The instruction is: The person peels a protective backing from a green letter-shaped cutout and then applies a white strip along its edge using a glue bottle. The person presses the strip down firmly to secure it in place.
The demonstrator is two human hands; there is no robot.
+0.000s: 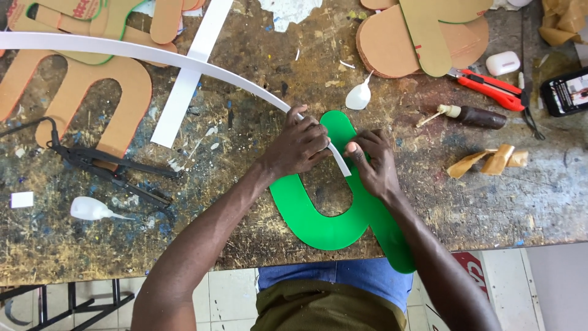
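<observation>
A flat green letter-shaped cutout (331, 230) lies on the worn wooden workbench (257, 110), its lower end hanging over the near edge. A long white strip (153, 55) arcs in from the far left and ends on the cutout's inner edge. My left hand (300, 144) presses and pinches this strip against the green shape. My right hand (373, 162) pinches the strip's end just to the right, fingertips on the green surface. The strip's last part is partly hidden under my fingers.
Cardboard letter shapes (79, 79) lie at the far left and the far right (422, 34). A red utility knife (490, 86), a brown-handled tool (474, 116), crumpled tape (490, 160), a phone (566, 92), glue bottles (92, 208) and black pliers (104, 168) are scattered about.
</observation>
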